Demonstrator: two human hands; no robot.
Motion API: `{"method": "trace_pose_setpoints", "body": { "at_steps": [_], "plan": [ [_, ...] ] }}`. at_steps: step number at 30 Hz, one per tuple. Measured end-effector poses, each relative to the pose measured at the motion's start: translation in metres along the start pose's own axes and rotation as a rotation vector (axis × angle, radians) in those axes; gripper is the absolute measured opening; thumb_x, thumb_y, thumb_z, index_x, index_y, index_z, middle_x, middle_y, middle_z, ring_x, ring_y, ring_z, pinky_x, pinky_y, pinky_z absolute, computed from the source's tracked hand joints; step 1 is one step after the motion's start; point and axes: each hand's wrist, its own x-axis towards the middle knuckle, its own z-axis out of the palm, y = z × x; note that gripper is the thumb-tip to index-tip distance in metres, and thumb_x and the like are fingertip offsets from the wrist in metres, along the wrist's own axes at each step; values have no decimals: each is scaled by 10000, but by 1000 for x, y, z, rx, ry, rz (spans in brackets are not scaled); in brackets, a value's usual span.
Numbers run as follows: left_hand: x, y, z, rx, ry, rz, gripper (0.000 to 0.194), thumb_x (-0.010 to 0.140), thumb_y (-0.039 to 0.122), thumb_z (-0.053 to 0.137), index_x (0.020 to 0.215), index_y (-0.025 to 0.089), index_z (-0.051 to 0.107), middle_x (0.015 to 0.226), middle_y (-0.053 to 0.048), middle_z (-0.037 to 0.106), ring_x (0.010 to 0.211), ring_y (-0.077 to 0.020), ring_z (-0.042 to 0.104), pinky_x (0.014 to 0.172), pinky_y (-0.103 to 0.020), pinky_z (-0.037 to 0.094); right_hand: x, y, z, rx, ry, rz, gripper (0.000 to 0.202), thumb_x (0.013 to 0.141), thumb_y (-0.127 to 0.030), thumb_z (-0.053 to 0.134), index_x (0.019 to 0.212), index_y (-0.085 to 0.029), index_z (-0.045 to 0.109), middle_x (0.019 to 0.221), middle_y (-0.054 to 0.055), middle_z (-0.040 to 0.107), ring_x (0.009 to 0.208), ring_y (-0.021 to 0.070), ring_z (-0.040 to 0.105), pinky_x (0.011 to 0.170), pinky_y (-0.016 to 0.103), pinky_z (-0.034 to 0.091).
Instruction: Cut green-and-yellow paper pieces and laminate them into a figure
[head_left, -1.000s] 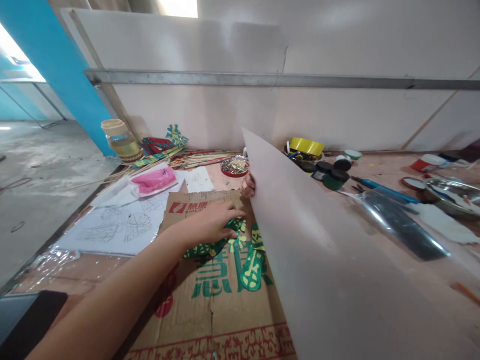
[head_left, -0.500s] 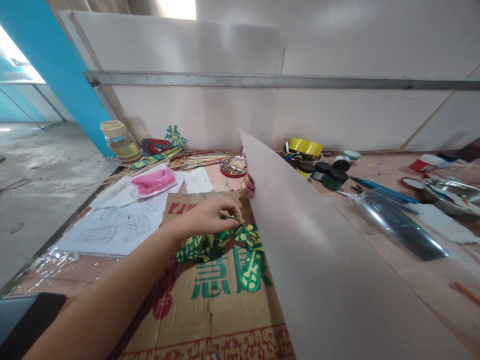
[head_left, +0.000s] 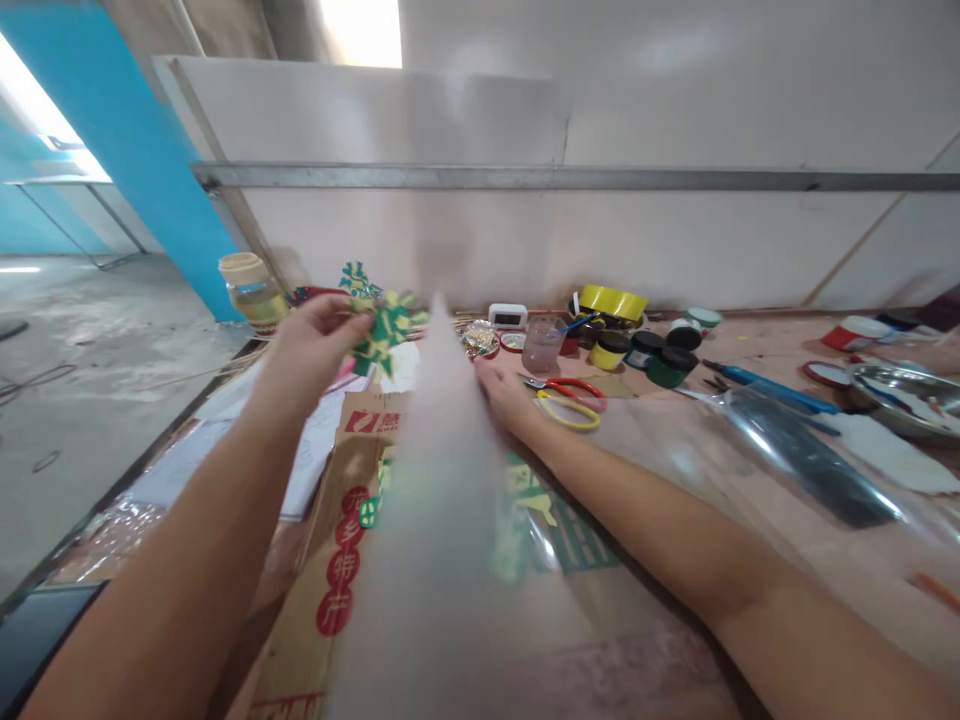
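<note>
Pinched in my left hand (head_left: 330, 335) is a green and yellow cut-out piece (head_left: 390, 330), raised above the back left of the cardboard (head_left: 352, 450). My right hand (head_left: 499, 390) has its fingers closed at the edge of a translucent sheet (head_left: 442, 480), which stands tilted over the cardboard and is blurred. More green and yellow pieces (head_left: 369, 512) lie on the cardboard, partly hidden behind or under the sheet.
Scissors (head_left: 570, 400), a cup of cloudy water (head_left: 543, 343), paint jars (head_left: 670, 365) and yellow tape (head_left: 611, 302) lie at the back right. A metal bowl (head_left: 911, 395) stands far right. Drawings (head_left: 300, 470) and a lidded jar (head_left: 253, 292) are on the left.
My left hand has lifted a green and yellow piece off the cardboard, up and to the left. The sheet has swung leftward across the cardboard, uncovering my right forearm and the scissors.
</note>
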Motion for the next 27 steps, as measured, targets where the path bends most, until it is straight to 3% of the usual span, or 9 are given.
{"method": "trace_pose_setpoints", "body": {
  "at_steps": [3, 6, 10, 11, 12, 17, 20, 23, 27],
  "plan": [
    [11, 10, -33, 21, 164, 55, 211, 750, 266, 720, 871, 125, 618, 729, 16, 636, 647, -87, 561, 603, -201, 426, -6, -2, 9, -205, -78, -103, 194, 902, -324, 601, 894, -139, 661, 878, 47, 652, 861, 207, 602, 807, 351, 472],
    [8, 16, -38, 46, 160, 88, 246, 783, 322, 710, 909, 135, 611, 760, 23, 642, 656, -88, 554, 593, -195, 418, -11, -5, 13, -366, -151, -212, 176, 804, -287, 708, 912, -151, 684, 915, 79, 655, 915, 230, 577, 856, 347, 423],
    [-13, 15, 3, 64, -132, 54, 286, 772, 412, 680, 877, 161, 590, 697, 23, 599, 586, -98, 523, 521, -201, 388, -5, -16, 3, -500, -144, -279, 294, 811, -273, 696, 1076, -149, 664, 1073, 126, 644, 982, 242, 573, 874, 347, 414],
    [-20, 12, 18, 115, -352, 42, 288, 820, 444, 605, 910, 173, 575, 704, 23, 582, 603, -104, 523, 534, -205, 395, -1, -21, -3, -520, -132, -281, 258, 835, -254, 661, 1069, -146, 665, 1061, 122, 653, 961, 233, 583, 850, 333, 424],
    [-28, 9, 33, 137, -469, 45, 292, 828, 457, 578, 900, 174, 583, 715, 16, 587, 619, -114, 533, 551, -215, 412, 4, -27, -10, -535, -115, -279, 206, 864, -236, 613, 1039, -142, 670, 1030, 115, 667, 926, 221, 594, 819, 317, 432],
    [-60, -18, 82, 263, -696, 75, 240, 887, 377, 477, 820, 183, 602, 752, -5, 612, 705, -157, 560, 657, -265, 460, 16, -66, -47, -579, -34, -299, 209, 919, -226, 476, 979, -158, 664, 942, 88, 697, 834, 219, 613, 736, 316, 443],
    [-72, -34, 91, 371, -715, 89, 214, 899, 310, 454, 851, 183, 619, 820, -32, 657, 786, -192, 598, 735, -300, 465, -12, -80, -63, -576, -68, -347, 160, 899, -207, 497, 940, -184, 650, 935, 60, 694, 857, 210, 624, 769, 310, 466],
    [-77, -43, 94, 487, -656, 107, 237, 920, 309, 429, 951, 180, 626, 906, -71, 684, 866, -235, 621, 801, -344, 452, -67, -75, -76, -568, -96, -443, 148, 911, -225, 495, 1021, -193, 589, 1035, 84, 658, 985, 225, 613, 874, 351, 485],
    [-77, -45, 96, 619, -551, 110, 304, 947, 331, 393, 1145, 178, 564, 933, -86, 685, 867, -256, 638, 776, -351, 450, -133, -44, -87, -585, 150, -601, 240, 914, -201, 482, 1152, -230, 485, 1343, 155, 452, 1325, 302, 415, 1094, 538, 347]
  ]
}}
